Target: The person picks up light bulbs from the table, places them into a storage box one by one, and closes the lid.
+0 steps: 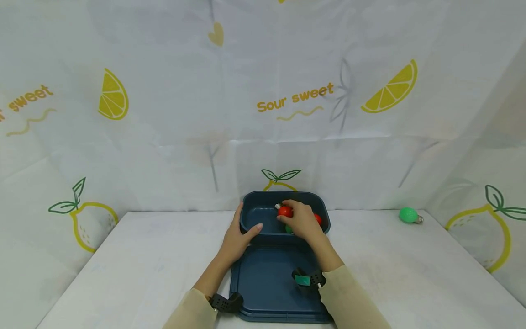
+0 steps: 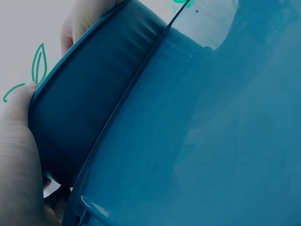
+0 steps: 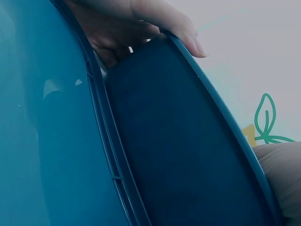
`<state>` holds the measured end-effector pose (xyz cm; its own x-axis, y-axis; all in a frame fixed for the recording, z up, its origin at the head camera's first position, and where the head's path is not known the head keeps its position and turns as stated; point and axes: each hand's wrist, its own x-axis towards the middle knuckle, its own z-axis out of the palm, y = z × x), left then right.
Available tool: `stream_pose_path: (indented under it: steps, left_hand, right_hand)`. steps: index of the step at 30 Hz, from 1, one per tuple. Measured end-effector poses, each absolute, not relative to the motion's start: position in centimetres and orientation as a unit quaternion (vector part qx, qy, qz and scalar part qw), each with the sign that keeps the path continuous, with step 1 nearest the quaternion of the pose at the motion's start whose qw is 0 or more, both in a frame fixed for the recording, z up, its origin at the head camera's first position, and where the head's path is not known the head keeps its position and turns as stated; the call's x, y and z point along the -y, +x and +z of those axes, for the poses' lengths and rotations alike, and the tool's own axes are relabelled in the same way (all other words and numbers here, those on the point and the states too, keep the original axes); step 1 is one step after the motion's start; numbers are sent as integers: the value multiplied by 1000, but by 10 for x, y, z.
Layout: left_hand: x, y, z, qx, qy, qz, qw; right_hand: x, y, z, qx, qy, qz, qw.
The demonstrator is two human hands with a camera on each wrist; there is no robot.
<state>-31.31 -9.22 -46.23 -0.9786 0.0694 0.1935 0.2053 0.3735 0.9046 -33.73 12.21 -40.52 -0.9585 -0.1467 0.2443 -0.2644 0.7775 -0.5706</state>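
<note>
A deep, dark blue plastic box [image 1: 256,214] stands at the back of the table. My left hand [image 1: 235,238] grips its left side, thumb over the near rim, as the left wrist view shows beside the box wall [image 2: 89,99]. Inside the box, my right hand [image 1: 305,222] pinches a red light bulb [image 1: 285,211] with a silver screw base pointing left. Another red bulb [image 1: 318,219] lies to the right of that hand, partly covered by it. Below its fingers a green bulb [image 1: 289,229] peeks out. In the right wrist view the box wall hides the bulbs.
A flat, dark blue lid [image 1: 273,281] lies in front of the box, under my wrists. Far right on the white table [image 1: 411,265] lies a green bulb [image 1: 408,215]. Behind the table hangs a pale cloth [image 1: 172,114] printed with lemons.
</note>
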Motion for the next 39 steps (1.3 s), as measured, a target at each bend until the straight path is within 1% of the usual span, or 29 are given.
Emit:
stream_pose_path:
  steps: [9,15,26,34,39]
  left_hand:
    - [92,-312,-463,828,-77,-553,61]
    - [92,-313,-463,828,-77,-551,62]
    - [92,-313,-462,833,-73,-545,65]
    - [92,-313,-462,834,-75,-543,62]
    - [93,-313,-464,839,-75,-536,64]
  right_hand:
    - [-123,-339,-407,930,89,341,106]
    - [-123,-337,-405,934,87,327,110]
    - [-121,-334,-404,944,50,305,119]
    - [-122,-334,-404,946,27,291,138]
    - [-126,-330,-396,949,30,279,145]
